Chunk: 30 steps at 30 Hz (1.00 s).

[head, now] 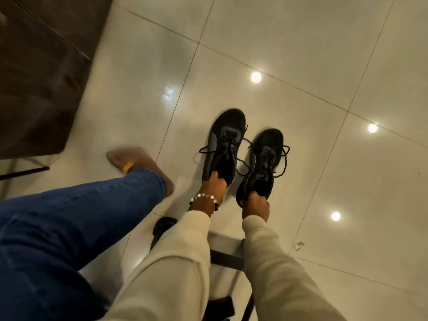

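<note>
With the fingers of your left hand [212, 189] hooked into the heel collar of the left shoe [225, 140] and your right hand [256, 205] likewise gripping the right shoe [266, 156], both low by the tiled floor [301, 66], these light, soft-sided shoes probably carried best by that firmer rim.

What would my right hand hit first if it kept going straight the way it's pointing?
The right hand grips the heel opening of its black sneaker, so that shoe comes first. Past its toe only tiled floor shows, though depth is unclear.
</note>
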Motion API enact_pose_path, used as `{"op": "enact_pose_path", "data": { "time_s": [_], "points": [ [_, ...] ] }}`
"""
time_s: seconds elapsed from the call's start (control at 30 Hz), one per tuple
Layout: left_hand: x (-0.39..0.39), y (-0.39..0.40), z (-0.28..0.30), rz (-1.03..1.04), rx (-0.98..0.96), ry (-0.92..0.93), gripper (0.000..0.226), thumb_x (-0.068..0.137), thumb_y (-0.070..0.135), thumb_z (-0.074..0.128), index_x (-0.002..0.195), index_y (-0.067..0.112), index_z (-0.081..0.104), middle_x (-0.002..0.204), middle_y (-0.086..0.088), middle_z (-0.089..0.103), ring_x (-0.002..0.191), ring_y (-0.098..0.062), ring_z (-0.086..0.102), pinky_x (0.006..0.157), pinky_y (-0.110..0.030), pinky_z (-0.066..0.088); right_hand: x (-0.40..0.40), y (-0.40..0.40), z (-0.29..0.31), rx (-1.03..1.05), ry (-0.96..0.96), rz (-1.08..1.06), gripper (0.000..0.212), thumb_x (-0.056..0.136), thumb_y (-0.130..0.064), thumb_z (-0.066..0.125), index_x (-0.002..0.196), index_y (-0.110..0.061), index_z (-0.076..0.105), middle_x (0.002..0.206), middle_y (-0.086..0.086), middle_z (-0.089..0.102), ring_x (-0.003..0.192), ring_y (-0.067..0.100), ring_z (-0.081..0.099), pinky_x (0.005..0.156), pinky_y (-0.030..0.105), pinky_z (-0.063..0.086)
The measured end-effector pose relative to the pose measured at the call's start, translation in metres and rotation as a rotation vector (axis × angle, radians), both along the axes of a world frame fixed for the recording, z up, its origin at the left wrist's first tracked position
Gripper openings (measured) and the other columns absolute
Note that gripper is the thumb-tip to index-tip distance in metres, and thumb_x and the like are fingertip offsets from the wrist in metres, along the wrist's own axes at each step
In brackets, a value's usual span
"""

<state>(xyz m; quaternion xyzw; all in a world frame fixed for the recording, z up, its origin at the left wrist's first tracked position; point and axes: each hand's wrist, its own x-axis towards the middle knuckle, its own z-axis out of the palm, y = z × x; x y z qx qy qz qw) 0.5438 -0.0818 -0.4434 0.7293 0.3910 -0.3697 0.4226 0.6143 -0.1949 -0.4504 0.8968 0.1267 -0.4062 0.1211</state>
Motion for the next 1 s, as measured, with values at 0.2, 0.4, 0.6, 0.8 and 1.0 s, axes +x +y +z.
{"op": "enact_pose_path", "data": {
  "time_s": [0.2,0.4,0.6,0.8,1.0],
  "points": [
    [0.003,-0.002,-0.005,-0.121,-0.071,-0.069,0.062,0.090,-0.002,0.055,0.146,0.004,0.031,0.154,-0.011,0.020,0.133,-0.036,0.038,0.111,-0.039,0.034,0.011,-0.004,0.002,-0.083,0.128,0.063,0.035,0.092,-0.006,0.050,0.127,-0.004,0.049,0.121,0.022,0.053,0.113,0.041,0.052,0.092,0.041,0.046],
    [-0.015,0.017,0.016,-0.155,-0.039,0.015,0.043,0.090,0.014,0.058,0.131,0.005,0.049,0.135,-0.016,0.044,0.124,-0.036,0.048,0.103,-0.041,0.042,0.021,0.004,0.036,-0.011,0.121,0.015,0.034,0.091,-0.010,0.050,0.125,-0.003,0.050,0.124,0.021,0.051,0.114,0.040,0.052,0.094,0.040,0.045],
    [-0.027,0.047,0.080,-0.101,0.052,0.010,0.044,0.094,0.024,0.056,0.135,0.007,0.050,0.136,-0.018,0.050,0.122,-0.034,0.051,0.098,-0.035,0.043,0.022,0.040,0.082,0.223,0.057,-0.058,0.029,0.092,-0.016,0.047,0.116,-0.003,0.058,0.118,0.024,0.055,0.107,0.043,0.054,0.090,0.042,0.046],
    [-0.031,0.082,0.162,0.159,0.148,-0.145,0.045,0.092,0.031,0.060,0.133,0.012,0.055,0.129,-0.016,0.059,0.121,-0.033,0.053,0.102,-0.036,0.043,0.010,0.096,0.144,0.514,0.020,-0.002,0.024,0.092,-0.021,0.050,0.104,-0.010,0.068,0.108,0.020,0.065,0.102,0.040,0.057,0.087,0.039,0.048],
    [-0.090,0.115,0.254,0.613,0.361,-0.432,0.032,0.093,0.023,0.060,0.125,0.018,0.062,0.116,-0.009,0.066,0.105,-0.026,0.062,0.097,-0.032,0.047,-0.041,0.164,0.220,0.950,0.074,0.039,0.019,0.090,-0.015,0.052,0.093,-0.009,0.070,0.088,0.013,0.072,0.091,0.034,0.063,0.081,0.033,0.051]
  ]
}}
